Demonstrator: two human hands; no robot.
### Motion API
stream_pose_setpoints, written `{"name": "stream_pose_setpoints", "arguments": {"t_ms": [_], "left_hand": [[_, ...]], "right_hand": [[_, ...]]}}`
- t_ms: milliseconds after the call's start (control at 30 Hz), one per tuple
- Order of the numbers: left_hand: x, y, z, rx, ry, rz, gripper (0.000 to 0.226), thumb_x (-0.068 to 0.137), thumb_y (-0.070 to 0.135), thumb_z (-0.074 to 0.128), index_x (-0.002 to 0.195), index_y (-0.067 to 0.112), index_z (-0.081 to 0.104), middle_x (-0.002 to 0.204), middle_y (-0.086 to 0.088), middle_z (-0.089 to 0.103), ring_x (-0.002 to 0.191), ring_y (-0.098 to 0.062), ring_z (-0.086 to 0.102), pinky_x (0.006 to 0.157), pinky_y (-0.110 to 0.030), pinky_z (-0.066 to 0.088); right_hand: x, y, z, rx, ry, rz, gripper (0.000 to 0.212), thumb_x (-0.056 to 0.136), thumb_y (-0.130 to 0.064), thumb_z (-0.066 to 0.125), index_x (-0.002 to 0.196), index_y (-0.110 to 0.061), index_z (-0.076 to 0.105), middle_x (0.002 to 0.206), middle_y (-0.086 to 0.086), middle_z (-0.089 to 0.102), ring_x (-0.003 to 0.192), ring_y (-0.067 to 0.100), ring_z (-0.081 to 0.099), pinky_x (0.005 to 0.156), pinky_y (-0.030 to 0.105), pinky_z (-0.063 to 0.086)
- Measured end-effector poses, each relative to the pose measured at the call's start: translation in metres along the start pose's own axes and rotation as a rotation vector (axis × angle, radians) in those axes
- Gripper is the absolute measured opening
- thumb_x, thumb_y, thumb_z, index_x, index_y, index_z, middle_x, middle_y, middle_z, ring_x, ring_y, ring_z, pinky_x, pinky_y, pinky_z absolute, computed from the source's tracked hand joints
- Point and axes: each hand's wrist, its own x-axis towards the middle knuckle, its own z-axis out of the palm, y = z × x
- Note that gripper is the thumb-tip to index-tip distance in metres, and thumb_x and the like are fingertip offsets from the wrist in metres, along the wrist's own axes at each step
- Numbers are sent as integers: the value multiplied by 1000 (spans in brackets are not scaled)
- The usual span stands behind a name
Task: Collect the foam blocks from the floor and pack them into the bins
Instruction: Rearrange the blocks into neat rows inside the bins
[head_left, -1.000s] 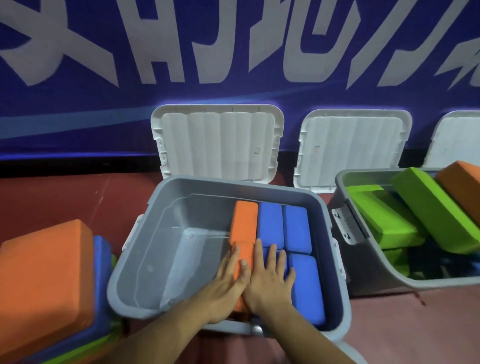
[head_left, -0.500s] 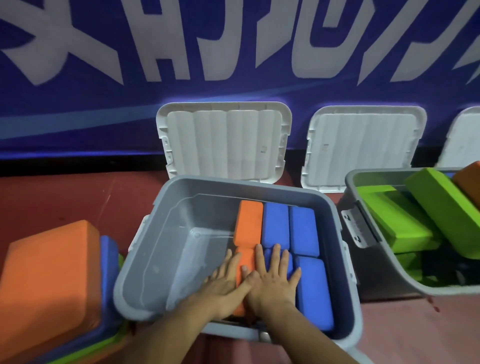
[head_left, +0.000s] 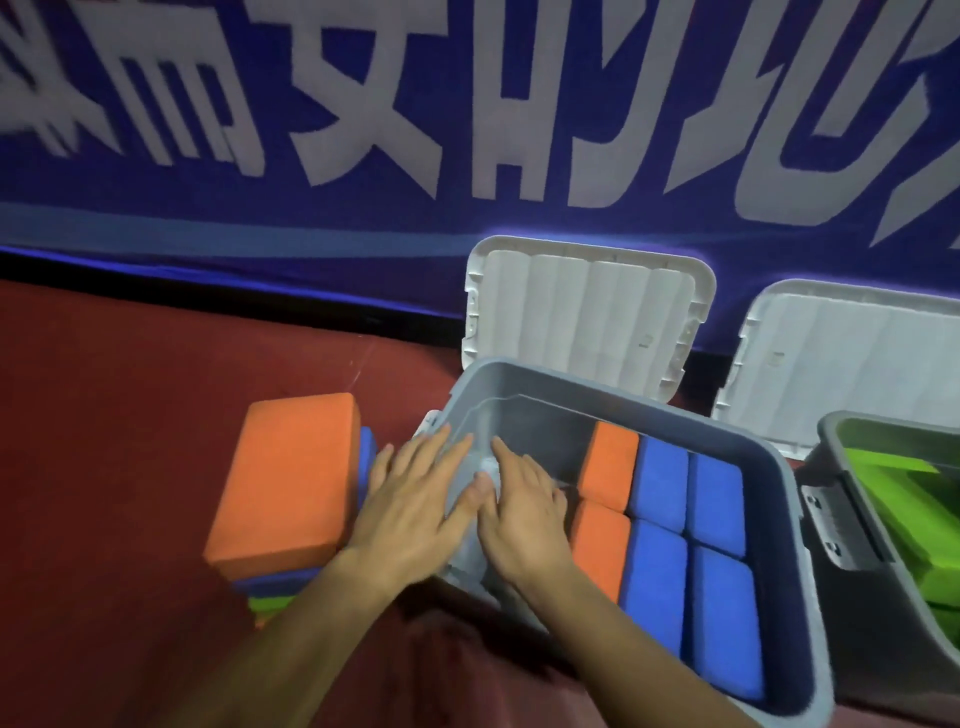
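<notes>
Both my hands have come off the blocks they were pressing flat 1 second ago, and my view has swung left with them. My left hand (head_left: 415, 499) now hovers over the left rim of the grey bin (head_left: 779, 467), in the middle of the frame. Its fingers are straight and spread, and it holds nothing. My right hand (head_left: 524, 514) is just beside it over the bare left half of the bin, also flat and empty. The motion blur keeps me from telling whether my thumbs touch.

The 2 orange blocks (head_left: 608, 465) I was seating stand end to end in the bin. They are tight against 4 blue blocks (head_left: 660, 483) that fill the bin's right side. They look level, so I judge that row done.

The remaining stack (head_left: 288, 478) now shows in full at centre left, on the red floor (head_left: 130, 415) just beside the bin. It has an orange block on top, with a blue block and a green block peeking out beneath. My left fingertips are near its right edge but apart from it. I judge the next move is to grip that top orange block and fit it into the bin's free half.

At the right edge of the frame, a 2nd bin (head_left: 852, 519) holds green blocks (head_left: 893, 478). 2 white lids (head_left: 587, 312) lean against the blue banner (head_left: 363, 223) behind.
</notes>
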Motion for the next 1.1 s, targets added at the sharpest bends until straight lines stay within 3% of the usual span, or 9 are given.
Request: {"name": "stream_pose_setpoints", "arguments": {"t_ms": [167,267,433,533,700,833,933,1033,1100], "left_hand": [[-18,-63,-41,74,-2,-297,91,78,80,-4,157,43,21,170,7,9,155,-24,9,121,-53,4],[-24,-106,-47,93,-30,-498,82,88,82,12,157,41,25,170,1,10,155,-32,12,121,-55,8],[-34,-146,-27,33,-145,-739,75,92,79,24,158,44,14,169,-16,2,154,-39,7,122,-58,9],[-34,-147,-19,-45,-196,-779,78,92,77,33,159,44,11,164,-23,10,150,-41,19,119,-54,22],[-20,-132,-37,-30,-87,-765,74,89,80,35,154,45,28,147,-14,32,137,-35,32,110,-52,29],[-5,-101,-53,-28,147,-617,74,88,80,35,147,37,45,147,-6,37,133,-34,40,107,-53,35],[13,-62,-55,-165,219,-397,91,82,87,18,148,31,48,153,1,37,133,-34,43,108,-52,39],[35,-17,-59,-263,233,-177,110,77,92,2,153,24,42,161,1,35,140,-31,37,116,-46,32],[46,13,-62,-304,213,-60,121,72,96,-3,156,19,37,162,-2,32,145,-26,30,120,-38,23]], "right_hand": [[3,-62,42,13,-86,-90,48,107,-46,35,151,-28,41,154,-3,46,147,18,29,116,46,17],[3,-86,74,-32,-199,-102,46,105,-49,32,143,-25,44,148,0,50,146,23,29,116,54,13],[3,-101,116,-125,-303,-79,68,103,-59,20,155,-15,28,157,5,40,153,36,7,119,61,-3],[1,-98,126,-191,-325,-83,76,102,-62,16,159,-12,22,162,8,34,154,38,-7,118,61,-11],[-3,-93,119,71,-224,-55,58,99,-66,25,145,-34,38,146,-5,52,153,27,6,120,54,-5],[-8,-81,86,542,-78,-70,66,96,-71,37,156,-48,25,155,-14,27,139,-7,33,122,32,25],[-7,-76,42,814,29,-65,65,96,-65,48,151,-57,15,149,-27,27,120,-23,47,106,11,40],[-2,-59,-2,913,206,-89,82,81,-79,60,151,-57,23,158,-26,33,139,-9,40,115,26,38],[3,-42,-32,904,308,-85,85,79,-75,67,151,-53,29,155,-22,41,138,-1,45,113,31,42]]}}
